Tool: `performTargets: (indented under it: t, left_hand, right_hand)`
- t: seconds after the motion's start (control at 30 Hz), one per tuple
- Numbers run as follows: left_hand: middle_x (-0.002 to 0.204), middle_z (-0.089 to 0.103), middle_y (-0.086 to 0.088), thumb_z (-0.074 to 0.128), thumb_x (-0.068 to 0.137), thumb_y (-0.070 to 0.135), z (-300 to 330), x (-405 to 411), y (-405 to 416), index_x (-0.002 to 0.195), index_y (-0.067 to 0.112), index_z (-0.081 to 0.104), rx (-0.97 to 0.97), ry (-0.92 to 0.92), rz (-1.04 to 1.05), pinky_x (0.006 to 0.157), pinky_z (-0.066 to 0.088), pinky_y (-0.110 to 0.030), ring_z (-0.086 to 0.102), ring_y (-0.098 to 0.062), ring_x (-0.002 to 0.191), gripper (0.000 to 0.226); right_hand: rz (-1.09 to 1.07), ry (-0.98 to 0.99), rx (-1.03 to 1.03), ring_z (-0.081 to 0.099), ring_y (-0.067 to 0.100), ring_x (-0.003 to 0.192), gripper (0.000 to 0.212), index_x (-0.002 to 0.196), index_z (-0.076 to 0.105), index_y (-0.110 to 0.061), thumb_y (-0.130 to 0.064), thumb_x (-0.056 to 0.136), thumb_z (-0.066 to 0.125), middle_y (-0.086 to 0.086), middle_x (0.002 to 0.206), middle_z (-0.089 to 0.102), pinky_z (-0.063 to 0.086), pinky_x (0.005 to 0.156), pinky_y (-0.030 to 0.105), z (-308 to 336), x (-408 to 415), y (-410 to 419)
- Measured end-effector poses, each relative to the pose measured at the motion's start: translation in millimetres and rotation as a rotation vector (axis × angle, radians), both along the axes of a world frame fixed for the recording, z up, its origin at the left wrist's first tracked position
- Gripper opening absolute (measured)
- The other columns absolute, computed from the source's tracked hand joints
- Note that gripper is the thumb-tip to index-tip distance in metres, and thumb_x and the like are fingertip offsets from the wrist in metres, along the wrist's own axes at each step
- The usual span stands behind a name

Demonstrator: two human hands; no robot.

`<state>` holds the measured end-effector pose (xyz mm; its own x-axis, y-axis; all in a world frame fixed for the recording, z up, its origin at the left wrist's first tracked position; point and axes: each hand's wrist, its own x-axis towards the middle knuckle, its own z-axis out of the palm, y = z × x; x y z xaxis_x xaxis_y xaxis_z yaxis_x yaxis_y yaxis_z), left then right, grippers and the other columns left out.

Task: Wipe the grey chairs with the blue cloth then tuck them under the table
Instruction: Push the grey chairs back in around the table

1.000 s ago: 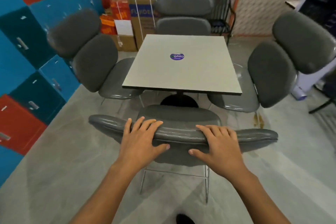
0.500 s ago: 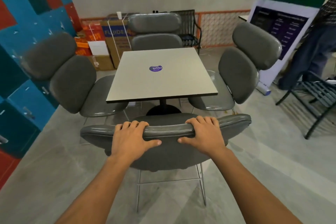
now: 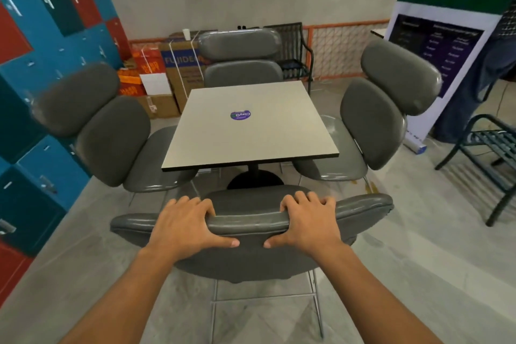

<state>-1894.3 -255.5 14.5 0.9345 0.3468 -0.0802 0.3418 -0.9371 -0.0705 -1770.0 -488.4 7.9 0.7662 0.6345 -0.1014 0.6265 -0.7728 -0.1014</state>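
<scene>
A grey padded chair (image 3: pixel 251 220) stands right in front of me, its back towards me, facing the square pale table (image 3: pixel 268 142). My left hand (image 3: pixel 187 226) grips the top pad of its backrest, fingers curled over the far edge and thumb on the near side. My right hand (image 3: pixel 307 223) grips the same pad a little to the right in the same way. Three more grey chairs sit around the table: one on the left (image 3: pixel 111 131), one at the far side (image 3: pixel 240 58), one on the right (image 3: pixel 374 120). No blue cloth is in view.
Blue and red lockers (image 3: pixel 42 64) line the left wall. Cardboard boxes (image 3: pixel 173 75) are stacked behind the table. A black metal chair (image 3: pixel 491 153) and a standing banner (image 3: pixel 435 58) are on the right, with a person (image 3: pixel 480 75) partly visible beside the banner.
My view has lifted and swung right, showing more of the room. Both hands have curled tighter over the backrest pad. The near chair sits closer to the table.
</scene>
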Motion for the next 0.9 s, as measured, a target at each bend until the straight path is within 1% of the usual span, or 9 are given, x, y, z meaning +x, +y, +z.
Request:
performTargets:
  t: [0.07,0.17,0.27,0.37,0.57,0.7,0.9]
  left_hand:
    - [0.094,0.052,0.019,0.03,0.052,0.111,2.0,3.9,3.7,0.095,0.04,0.051,0.019,-0.025,-0.041,0.085,0.038,-0.031,0.047,-0.009,0.09,0.086]
    - [0.085,0.05,0.018,0.028,0.055,0.111,-2.0,3.3,9.9,0.087,0.038,0.051,0.075,-0.087,-0.09,0.075,0.034,-0.03,0.047,-0.009,0.082,0.083]
    - [0.075,0.049,0.017,0.026,0.057,0.111,-10.3,6.4,13.1,0.077,0.035,0.053,0.141,-0.229,-0.135,0.067,0.032,-0.03,0.046,-0.01,0.072,0.083]
    - [0.066,0.049,0.015,0.027,0.061,0.108,-17.7,4.6,14.9,0.067,0.032,0.053,0.166,-0.375,-0.173,0.06,0.032,-0.029,0.047,-0.012,0.062,0.08]
    - [0.06,0.047,0.012,0.024,0.067,0.106,-21.5,6.8,17.0,0.062,0.029,0.052,0.174,-0.492,-0.219,0.055,0.033,-0.028,0.048,-0.015,0.054,0.082]
    - [0.063,0.051,0.013,0.026,0.063,0.108,-24.6,7.8,26.0,0.063,0.03,0.055,0.171,-0.483,-0.215,0.059,0.041,-0.03,0.052,-0.014,0.059,0.083]
    - [0.062,0.05,0.011,0.029,0.065,0.107,-27.3,7.4,36.0,0.063,0.028,0.052,0.183,-0.505,-0.228,0.06,0.042,-0.031,0.05,-0.015,0.058,0.082]
  right_hand:
    - [0.007,-0.032,-0.011,0.047,0.022,0.117,0.089,0.121,0.049,-0.033,-0.096,0.058,0.056,-0.006,0.121,0.053,0.033,0.1,0.049,2.1,4.1,3.0]
    - [0.01,-0.024,-0.05,0.047,0.024,0.118,0.093,0.122,0.049,-0.032,-0.097,0.056,0.055,-0.004,0.122,0.053,0.035,0.1,0.053,1.6,6.0,9.2]
    - [0.003,-0.012,-0.062,0.049,0.025,0.117,0.093,0.122,0.049,-0.032,-0.097,0.056,0.055,-0.003,0.121,0.054,0.036,0.098,0.053,0.7,8.6,11.6]
    - [0.001,-0.032,-0.055,0.053,0.025,0.115,0.093,0.123,0.05,-0.031,-0.096,0.057,0.056,-0.003,0.12,0.055,0.035,0.097,0.051,-0.2,6.9,11.7]
    - [-0.025,0.006,-0.062,0.054,0.025,0.119,0.094,0.128,0.053,-0.029,-0.095,0.06,0.057,-0.002,0.123,0.055,0.031,0.104,0.052,-0.4,4.9,13.5]
    - [-0.023,-0.007,-0.049,0.054,0.023,0.119,0.092,0.126,0.055,-0.029,-0.094,0.061,0.056,-0.003,0.121,0.056,0.031,0.105,0.051,-0.4,2.6,18.2]
    - [-0.009,0.013,-0.077,0.055,0.021,0.113,0.09,0.121,0.056,-0.032,-0.098,0.059,0.052,-0.006,0.116,0.057,0.035,0.101,0.049,2.1,5.2,28.0]
